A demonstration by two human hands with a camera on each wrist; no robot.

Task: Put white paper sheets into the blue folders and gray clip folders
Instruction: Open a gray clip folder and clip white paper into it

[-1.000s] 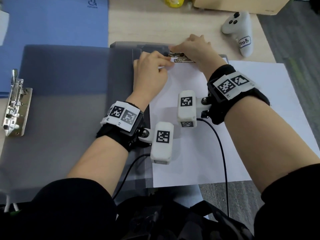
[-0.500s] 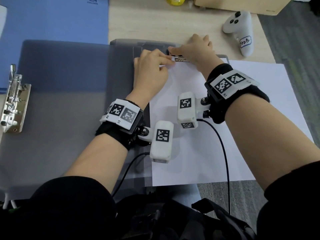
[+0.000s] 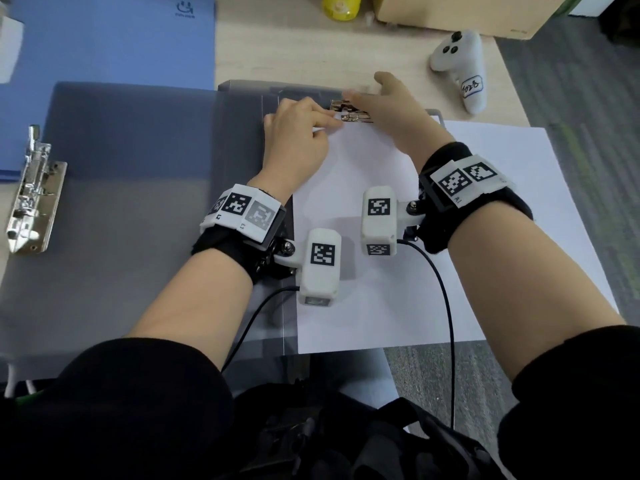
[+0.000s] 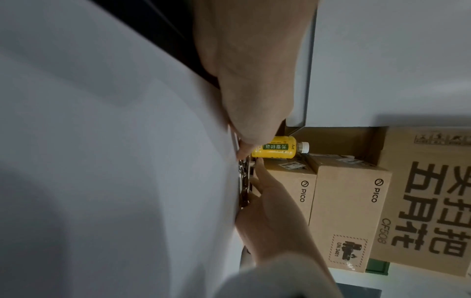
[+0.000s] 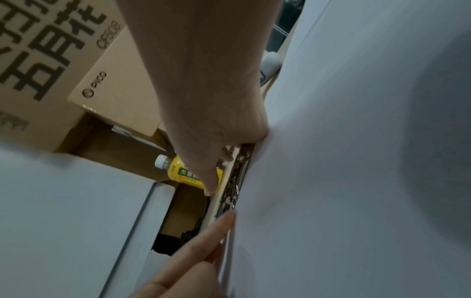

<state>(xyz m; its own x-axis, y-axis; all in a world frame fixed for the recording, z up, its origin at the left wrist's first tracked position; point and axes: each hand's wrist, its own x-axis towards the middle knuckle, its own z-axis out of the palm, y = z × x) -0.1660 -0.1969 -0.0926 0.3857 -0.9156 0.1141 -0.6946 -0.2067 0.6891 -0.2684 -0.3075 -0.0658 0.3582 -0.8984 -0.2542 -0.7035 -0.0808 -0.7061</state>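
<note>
An open gray clip folder (image 3: 121,209) lies flat on the desk. On its right half rests a white paper sheet (image 3: 377,271), its top edge at the metal clip (image 3: 351,111). My left hand (image 3: 298,136) pinches that top edge just left of the clip, with the other fingers curled. My right hand (image 3: 391,105) reaches in from the right and grips the clip, thumb on it (image 5: 226,155) and index finger (image 5: 209,189) stretched past it. A blue folder (image 3: 104,39) lies at the far left.
A second white sheet (image 3: 519,209) lies under the folder's right side. A loose metal clip (image 3: 31,192) sits at the left edge. A white controller (image 3: 460,67), a yellow bottle (image 3: 341,6) and cardboard boxes (image 3: 450,12) stand at the back.
My right hand's fingers have shifted on the clip, which now shows more of its metal. My left hand stays at the paper's top edge.
</note>
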